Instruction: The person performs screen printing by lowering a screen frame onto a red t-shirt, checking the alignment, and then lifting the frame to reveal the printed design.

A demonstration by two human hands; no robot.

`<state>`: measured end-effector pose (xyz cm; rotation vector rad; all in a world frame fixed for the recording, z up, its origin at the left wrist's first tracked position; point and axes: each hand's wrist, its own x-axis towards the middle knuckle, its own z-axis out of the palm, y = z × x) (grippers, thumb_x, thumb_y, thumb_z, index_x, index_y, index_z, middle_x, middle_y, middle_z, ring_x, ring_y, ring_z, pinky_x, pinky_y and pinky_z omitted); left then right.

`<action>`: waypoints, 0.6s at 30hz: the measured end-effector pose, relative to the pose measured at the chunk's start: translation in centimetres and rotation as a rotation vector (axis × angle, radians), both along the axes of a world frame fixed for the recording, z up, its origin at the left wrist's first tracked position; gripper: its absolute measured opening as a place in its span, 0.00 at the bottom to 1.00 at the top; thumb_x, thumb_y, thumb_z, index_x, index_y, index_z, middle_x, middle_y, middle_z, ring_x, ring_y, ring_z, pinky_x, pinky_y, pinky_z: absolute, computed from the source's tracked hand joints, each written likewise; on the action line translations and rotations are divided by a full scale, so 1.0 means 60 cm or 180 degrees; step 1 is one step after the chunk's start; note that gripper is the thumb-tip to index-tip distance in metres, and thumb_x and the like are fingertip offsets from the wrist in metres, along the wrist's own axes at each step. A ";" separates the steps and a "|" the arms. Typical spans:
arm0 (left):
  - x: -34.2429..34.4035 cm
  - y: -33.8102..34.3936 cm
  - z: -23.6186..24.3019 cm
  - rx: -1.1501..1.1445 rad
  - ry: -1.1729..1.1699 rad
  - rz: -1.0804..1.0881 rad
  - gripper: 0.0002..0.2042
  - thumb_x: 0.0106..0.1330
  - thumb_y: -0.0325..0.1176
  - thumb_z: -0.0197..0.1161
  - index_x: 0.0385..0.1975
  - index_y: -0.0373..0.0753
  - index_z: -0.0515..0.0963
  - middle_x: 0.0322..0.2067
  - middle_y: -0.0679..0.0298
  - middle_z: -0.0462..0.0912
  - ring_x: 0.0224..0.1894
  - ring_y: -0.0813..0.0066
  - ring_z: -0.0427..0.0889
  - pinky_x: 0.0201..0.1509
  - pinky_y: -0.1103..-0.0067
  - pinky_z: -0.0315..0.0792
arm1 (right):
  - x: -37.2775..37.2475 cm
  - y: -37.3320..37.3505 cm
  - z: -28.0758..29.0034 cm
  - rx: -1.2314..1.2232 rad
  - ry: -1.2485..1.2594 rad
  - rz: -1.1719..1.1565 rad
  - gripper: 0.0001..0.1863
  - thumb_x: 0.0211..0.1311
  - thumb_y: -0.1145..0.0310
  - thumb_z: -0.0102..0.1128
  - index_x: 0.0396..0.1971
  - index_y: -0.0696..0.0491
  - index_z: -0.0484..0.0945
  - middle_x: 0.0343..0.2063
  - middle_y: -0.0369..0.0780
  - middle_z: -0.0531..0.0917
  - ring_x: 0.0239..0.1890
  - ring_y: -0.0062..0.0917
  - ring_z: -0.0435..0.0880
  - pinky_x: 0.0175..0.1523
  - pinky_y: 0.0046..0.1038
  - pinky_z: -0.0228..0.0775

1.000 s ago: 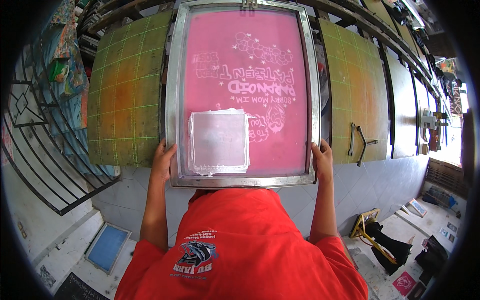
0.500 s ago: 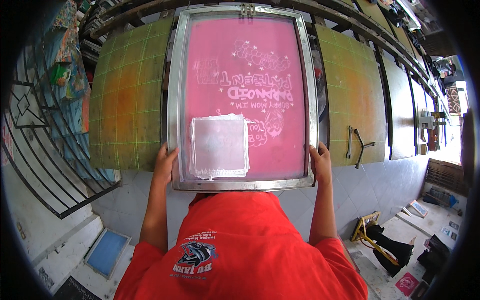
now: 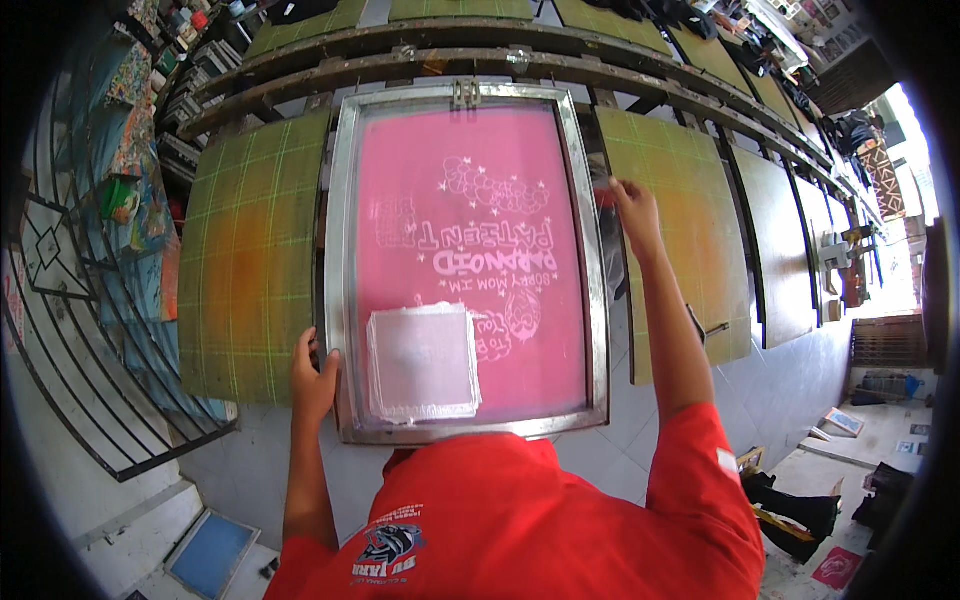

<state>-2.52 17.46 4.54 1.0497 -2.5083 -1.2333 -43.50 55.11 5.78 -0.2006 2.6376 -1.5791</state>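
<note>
- At the centre of the view, between 2 green boards, lies the metal-framed pink screen [image 3: 540, 395], white lettering and drawings spread over its mesh.
- Just below the screen's near bar, the person's red shirt [image 3: 560, 510] takes up the lower middle.
- Beside the screen on the left stands the left board [image 3: 240, 200], green, orange-stained and crossed by bright lines.
- On the other side, the right board [image 3: 705, 220] has similar colouring and passes partly behind the right forearm.
- Over the mesh's near left corner sits a pale square patch [image 3: 425, 365] with ragged white edges.
- At the screen's left edge, the left hand [image 3: 316, 378] has its thumb against the metal, fingers apart from it; whether they grip cannot be told.
- Off the screen's right edge, the right hand [image 3: 637, 212] has its fingertips together; whether they pinch anything cannot be told.
- At the far bar's middle is a small metal clamp [image 3: 467, 94].
</note>
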 end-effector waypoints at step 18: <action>-0.036 -0.087 -0.075 -0.0705 0.0366 0.0294 0.28 0.66 0.61 0.48 0.46 0.39 0.74 0.58 0.53 0.65 0.61 0.51 0.63 0.63 0.59 0.57 | -0.475 -0.227 -0.122 0.1905 0.0175 0.0356 0.24 0.53 0.52 0.60 0.30 0.64 0.81 0.27 0.51 0.83 0.32 0.38 0.83 0.41 0.36 0.71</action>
